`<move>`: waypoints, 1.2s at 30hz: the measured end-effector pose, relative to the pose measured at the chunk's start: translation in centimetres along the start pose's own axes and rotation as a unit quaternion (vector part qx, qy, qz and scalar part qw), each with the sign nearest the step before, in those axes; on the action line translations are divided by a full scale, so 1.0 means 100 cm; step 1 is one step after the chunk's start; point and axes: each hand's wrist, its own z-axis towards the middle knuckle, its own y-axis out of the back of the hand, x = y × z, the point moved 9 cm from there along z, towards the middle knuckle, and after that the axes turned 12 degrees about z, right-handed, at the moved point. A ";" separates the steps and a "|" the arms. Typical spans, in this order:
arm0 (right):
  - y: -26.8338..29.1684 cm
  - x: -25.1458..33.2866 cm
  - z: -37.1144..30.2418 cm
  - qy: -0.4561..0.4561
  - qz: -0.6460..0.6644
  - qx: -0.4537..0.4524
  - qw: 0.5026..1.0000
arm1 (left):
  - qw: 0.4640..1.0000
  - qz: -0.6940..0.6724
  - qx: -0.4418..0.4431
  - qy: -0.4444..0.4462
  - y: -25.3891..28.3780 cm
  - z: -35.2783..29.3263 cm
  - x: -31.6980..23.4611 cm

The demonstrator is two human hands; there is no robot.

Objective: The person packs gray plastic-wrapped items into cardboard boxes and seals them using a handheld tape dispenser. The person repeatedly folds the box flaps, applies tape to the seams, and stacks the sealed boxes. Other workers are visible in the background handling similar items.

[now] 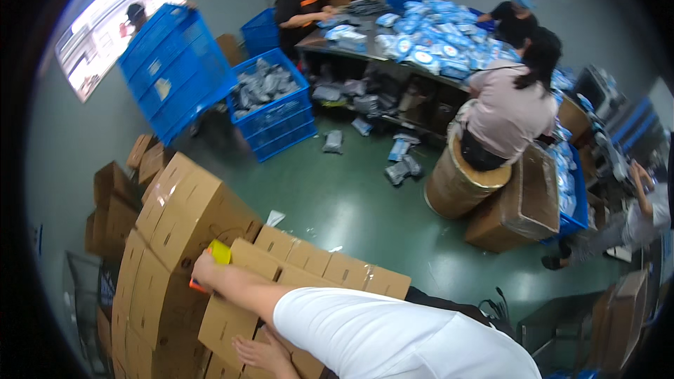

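Note:
My right arm, in a white sleeve, stretches across to the left over stacked cardboard boxes. In its closed hand, my right hand (204,269), is a tape dispenser with a yellow roll (220,252) and an orange part showing below the fingers. The dispenser is by the side of a tall stack of brown cartons (156,267). Lower down, my left hand (262,355) lies palm down on a carton top (228,326), its fingers spread. My right arm partly covers the lower boxes and hides the left forearm.
A row of cartons (330,267) borders the green floor (316,196). Blue crates (274,116) hold grey packets; another crate (175,63) is tilted by a person. Several people work around a table heaped with blue-white packets (439,35). A person sits on a drum (456,179) beside an open carton (516,203).

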 end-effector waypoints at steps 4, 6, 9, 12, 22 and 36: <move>0.025 0.015 0.024 -0.016 0.015 0.015 1.000 | 0.999 0.002 -0.017 0.031 0.001 0.022 0.019; 0.033 0.019 0.000 0.001 -0.029 0.020 0.999 | 0.999 -0.019 -0.007 0.049 0.008 0.021 0.021; 0.008 0.047 0.016 0.050 0.000 0.077 0.996 | 0.993 -0.054 0.030 0.102 0.012 0.015 0.040; 0.026 0.028 -0.014 0.023 0.002 0.029 0.999 | 0.983 -0.089 0.088 0.132 0.005 0.014 0.036; 0.036 0.030 -0.093 0.258 0.160 -0.026 0.952 | 0.986 -0.064 0.089 0.125 -0.005 0.014 0.034; -0.017 0.022 -0.177 0.220 0.447 0.277 0.822 | 0.984 -0.091 0.000 0.150 -0.002 0.019 0.026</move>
